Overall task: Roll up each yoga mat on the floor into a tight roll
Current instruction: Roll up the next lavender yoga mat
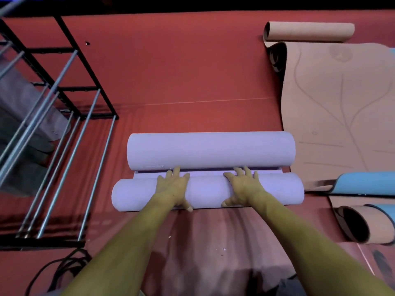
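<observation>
A yoga studio: red floor (171, 71), yoga mats (333, 107), metal storage rack (64, 99).

Lilac mat (210, 150) rolled from both ends, tan mat (333, 116) part-unrolled at right, blue/tan rolls (363, 223) nearby

Both hands lay on the near roll (207, 192), the far roll (210, 150) just behind it. The rack (64, 99) stood left of the near roll; the flat mat (333, 107) lay right of it.
</observation>
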